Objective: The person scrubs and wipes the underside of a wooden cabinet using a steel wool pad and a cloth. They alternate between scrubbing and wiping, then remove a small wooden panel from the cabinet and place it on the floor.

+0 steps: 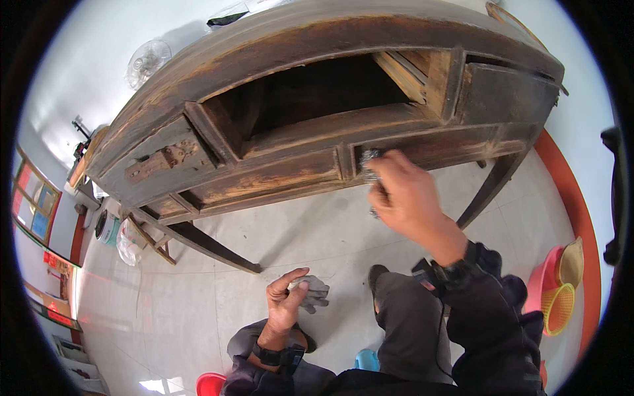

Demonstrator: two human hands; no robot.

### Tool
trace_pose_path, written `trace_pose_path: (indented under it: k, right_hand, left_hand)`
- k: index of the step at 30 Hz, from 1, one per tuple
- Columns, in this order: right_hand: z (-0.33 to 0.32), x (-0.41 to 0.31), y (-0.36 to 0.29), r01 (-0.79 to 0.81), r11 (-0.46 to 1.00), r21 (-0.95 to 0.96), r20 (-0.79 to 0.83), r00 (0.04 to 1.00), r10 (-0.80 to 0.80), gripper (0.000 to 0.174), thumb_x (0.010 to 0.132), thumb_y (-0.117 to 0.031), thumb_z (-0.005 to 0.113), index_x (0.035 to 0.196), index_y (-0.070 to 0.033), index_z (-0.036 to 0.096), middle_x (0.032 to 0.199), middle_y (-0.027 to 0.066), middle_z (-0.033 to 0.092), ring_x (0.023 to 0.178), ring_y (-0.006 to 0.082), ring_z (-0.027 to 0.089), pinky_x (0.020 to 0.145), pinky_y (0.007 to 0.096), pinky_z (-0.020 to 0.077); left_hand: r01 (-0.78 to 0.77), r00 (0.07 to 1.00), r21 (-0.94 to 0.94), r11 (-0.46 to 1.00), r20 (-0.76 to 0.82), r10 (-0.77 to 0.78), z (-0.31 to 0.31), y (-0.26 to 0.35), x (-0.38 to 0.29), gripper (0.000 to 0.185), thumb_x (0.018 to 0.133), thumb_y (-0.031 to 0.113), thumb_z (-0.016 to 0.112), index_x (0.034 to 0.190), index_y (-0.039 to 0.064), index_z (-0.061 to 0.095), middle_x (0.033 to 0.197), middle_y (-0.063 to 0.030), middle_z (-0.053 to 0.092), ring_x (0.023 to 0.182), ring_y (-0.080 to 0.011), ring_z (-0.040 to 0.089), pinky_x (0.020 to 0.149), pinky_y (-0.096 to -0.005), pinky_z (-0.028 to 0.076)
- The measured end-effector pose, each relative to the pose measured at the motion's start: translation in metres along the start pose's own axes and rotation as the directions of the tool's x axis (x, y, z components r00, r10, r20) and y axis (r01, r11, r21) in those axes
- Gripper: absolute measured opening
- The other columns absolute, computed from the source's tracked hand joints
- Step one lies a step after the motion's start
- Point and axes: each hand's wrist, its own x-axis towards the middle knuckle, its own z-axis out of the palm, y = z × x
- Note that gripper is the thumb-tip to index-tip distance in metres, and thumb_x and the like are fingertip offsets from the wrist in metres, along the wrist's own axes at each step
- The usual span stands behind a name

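Note:
An old dark wooden table (292,133) with worn finish stands before me. My right hand (408,190) grips a silvery scouring pad (370,166), probably metal wool, against the recessed lower panel (426,151) of its front; the hand is slightly blurred. Above it gapes a drawer opening (317,99) with a dark inside. My left hand (287,297), low over my knee, holds a crumpled grey cloth or glove (313,293) between thumb and fingers, apart from the table. A closed drawer front (507,94) is at the right, and a rusty metal plate (161,161) sits on the left drawer front.
Table legs (213,245) slant down to the tiled floor (173,307). Pink and yellow plastic baskets (557,307) stand by the right wall. At the left are a paint bucket (105,227) and a plastic bag (129,242). A red basin (210,383) and a blue object (366,360) are near my legs.

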Motion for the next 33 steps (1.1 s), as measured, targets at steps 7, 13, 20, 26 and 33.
trace_pose_path:
  k: [7, 13, 20, 26, 33]
  right_hand:
    - [-0.018, -0.024, 0.041, -0.005, 0.976, -0.22, 0.159, 0.986, 0.041, 0.024, 0.08, -0.005, 0.071, 0.104, -0.004, 0.067, 0.095, 0.0127, 0.06, 0.085, 0.0385, 0.065, 0.072, 0.0457, 0.0547]
    - [-0.107, -0.045, 0.111, -0.31, 0.823, -0.476, -0.074, 0.946, 0.314, 0.027, 0.081, -0.004, 0.069, 0.108, -0.004, 0.067, 0.102, 0.0176, 0.068, 0.09, 0.0415, 0.067, 0.076, 0.0482, 0.0551]
    - [-0.102, -0.056, 0.05, -0.306, 0.9, -0.309, 0.127, 0.925, 0.358, 0.033, 0.085, -0.007, 0.068, 0.118, -0.005, 0.064, 0.106, 0.0205, 0.067, 0.092, 0.0424, 0.068, 0.08, 0.049, 0.055]
    - [0.002, -0.05, -0.046, -0.219, 0.94, 0.263, 0.366, 0.924, 0.113, 0.024, 0.091, -0.009, 0.064, 0.114, 0.0, 0.06, 0.108, 0.0223, 0.067, 0.088, 0.0429, 0.067, 0.075, 0.0482, 0.0539]
    - [0.075, -0.044, -0.043, -0.29, 0.955, -0.057, 0.767, 0.599, 0.228, 0.033, 0.096, -0.023, 0.064, 0.119, 0.002, 0.062, 0.118, 0.0237, 0.065, 0.1, 0.0455, 0.065, 0.083, 0.0476, 0.0543]
  left_hand:
    - [-0.047, 0.999, -0.013, 0.999, 0.005, 0.047, 0.007, -0.004, 0.008, 0.029, 0.095, 0.0, 0.065, 0.123, -0.002, 0.07, 0.094, -0.0037, 0.074, 0.084, -0.0093, 0.064, 0.08, -0.0256, 0.052]
    - [0.008, 1.0, -0.027, 1.0, 0.029, -0.007, 0.005, 0.0, 0.002, 0.027, 0.096, 0.002, 0.066, 0.123, 0.0, 0.071, 0.091, 0.0003, 0.07, 0.079, -0.0063, 0.059, 0.075, -0.0231, 0.049]
    - [0.278, 0.958, -0.188, 0.942, -0.017, -0.286, 0.0, 0.005, 0.006, 0.032, 0.104, 0.011, 0.057, 0.134, -0.001, 0.062, 0.091, -0.0035, 0.069, 0.081, -0.0113, 0.065, 0.075, -0.0272, 0.053]
    - [0.342, 0.919, -0.303, 0.889, -0.089, -0.384, 0.008, 0.005, 0.014, 0.038, 0.109, 0.025, 0.05, 0.135, -0.001, 0.059, 0.105, -0.0085, 0.069, 0.091, -0.0187, 0.069, 0.083, -0.0329, 0.058]
    - [0.239, 0.956, -0.453, 0.859, -0.045, -0.289, -0.025, 0.026, 0.011, 0.038, 0.111, 0.027, 0.046, 0.136, 0.001, 0.059, 0.103, -0.0098, 0.071, 0.094, -0.0191, 0.071, 0.083, -0.0332, 0.059]
